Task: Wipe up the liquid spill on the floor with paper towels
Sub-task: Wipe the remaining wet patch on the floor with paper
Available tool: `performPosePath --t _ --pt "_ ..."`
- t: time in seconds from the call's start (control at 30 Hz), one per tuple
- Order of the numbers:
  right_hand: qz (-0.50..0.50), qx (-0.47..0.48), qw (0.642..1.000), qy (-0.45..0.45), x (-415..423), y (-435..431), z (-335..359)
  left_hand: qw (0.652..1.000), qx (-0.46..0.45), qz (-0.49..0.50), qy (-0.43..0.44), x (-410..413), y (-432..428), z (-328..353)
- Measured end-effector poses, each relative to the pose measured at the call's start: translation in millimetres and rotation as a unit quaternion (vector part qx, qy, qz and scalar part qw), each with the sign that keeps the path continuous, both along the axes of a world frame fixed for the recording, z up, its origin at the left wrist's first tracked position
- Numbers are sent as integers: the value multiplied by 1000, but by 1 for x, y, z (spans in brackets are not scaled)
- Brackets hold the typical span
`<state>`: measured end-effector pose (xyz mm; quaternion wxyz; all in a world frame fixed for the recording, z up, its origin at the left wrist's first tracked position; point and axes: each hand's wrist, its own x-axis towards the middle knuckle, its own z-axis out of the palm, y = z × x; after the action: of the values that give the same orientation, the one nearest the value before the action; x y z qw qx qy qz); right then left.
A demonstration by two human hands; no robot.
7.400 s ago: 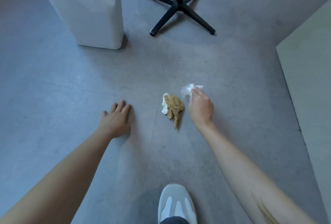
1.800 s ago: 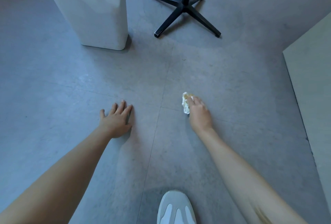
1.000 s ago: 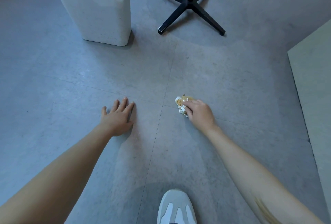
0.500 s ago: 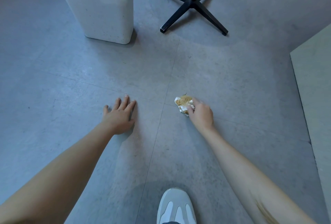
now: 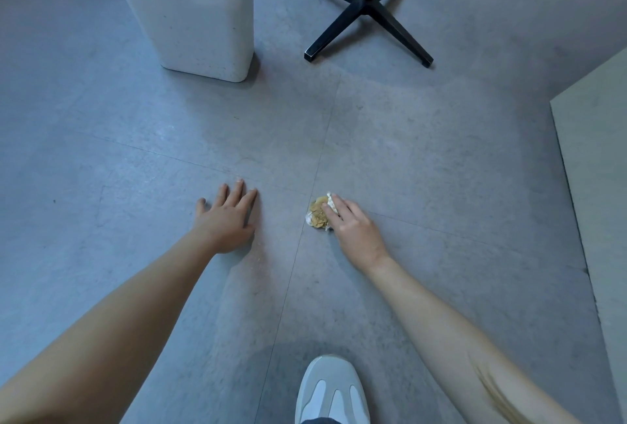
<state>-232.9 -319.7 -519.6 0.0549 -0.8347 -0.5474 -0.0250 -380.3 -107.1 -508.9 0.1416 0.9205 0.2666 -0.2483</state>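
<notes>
Brown-soaked and crumpled, the paper towel wad (image 5: 318, 216) sat on the grey floor (image 5: 424, 159) at a tile seam, under the right hand (image 5: 354, 232), its grip spread, straight fingers pressing down. So saturated, it looked likely to smear liquid into the seam. The left hand (image 5: 224, 220) lay flat, fingers spread, on smooth speckled tile.

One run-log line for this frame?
left hand: flat on floor | right hand: presses stained paper towel wad to floor | spill: no liquid visible
</notes>
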Motion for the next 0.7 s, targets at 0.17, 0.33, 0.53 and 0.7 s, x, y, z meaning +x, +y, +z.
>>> performPosePath --t 0.17,0.33,0.53,0.7 --pt "9 -1 999 -36 1 -3 -6 1000 -1 -2 5 0 1 1" --pt "-99 -20 994 -26 20 1 4 1000 -1 -3 3 0 2 1" --pt "-342 -21 939 39 61 -39 6 1000 4 -3 -1 0 0 0" --pt "-386 -64 918 69 64 -46 2 1000 6 -5 -1 -1 1 -1"
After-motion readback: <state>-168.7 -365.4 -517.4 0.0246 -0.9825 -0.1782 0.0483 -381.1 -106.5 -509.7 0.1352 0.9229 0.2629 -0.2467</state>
